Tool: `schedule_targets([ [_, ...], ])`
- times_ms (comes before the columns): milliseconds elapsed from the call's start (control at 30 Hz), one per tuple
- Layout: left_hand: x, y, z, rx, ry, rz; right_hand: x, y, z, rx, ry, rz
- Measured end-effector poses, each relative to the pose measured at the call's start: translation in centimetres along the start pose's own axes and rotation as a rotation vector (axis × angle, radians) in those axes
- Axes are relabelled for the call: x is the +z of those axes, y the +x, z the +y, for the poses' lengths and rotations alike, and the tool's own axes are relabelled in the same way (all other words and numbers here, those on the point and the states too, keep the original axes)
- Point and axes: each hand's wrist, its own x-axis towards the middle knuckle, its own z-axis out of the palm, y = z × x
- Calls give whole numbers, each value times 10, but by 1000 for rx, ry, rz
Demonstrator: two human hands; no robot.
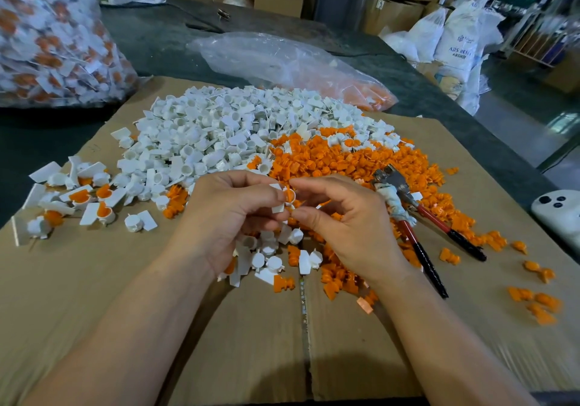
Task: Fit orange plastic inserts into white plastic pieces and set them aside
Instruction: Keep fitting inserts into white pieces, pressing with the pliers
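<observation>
We hold one white piece (280,207) just left of the pliers (405,204), lifted above the cardboard (251,327). Our left hand (232,214) has its fingers curled and pinches the piece by its flat part. Our right hand (342,217) closes thumb and forefinger on the round cup, where an orange insert (289,192) seems to sit, though we see only a little of it. We judge that the insert is now at the pressing step. The risk is that it goes in tilted: if the push comes off-centre, the insert can jam halfway or spring out into the orange heap (329,157) just behind the pliers and get lost among the others. A too hard squeeze may also bend the thin flat part. When we set the piece aside, it must reach the finished pieces (94,198) far to the left of the pliers. If it drops short, into the white heap (219,129) behind and left of the pliers, it mixes with the empty ones.
</observation>
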Motion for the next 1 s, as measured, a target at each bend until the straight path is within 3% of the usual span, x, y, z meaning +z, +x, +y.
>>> schedule_targets([
  [500,0,-1,1,9,34,-26,0,0,0,-5,1,8],
  [733,2,-3,-1,143,118,-16,-1,0,0,-16,-7,34],
  [1000,2,-3,0,145,120,-26,1,0,-2,-66,-7,71],
])
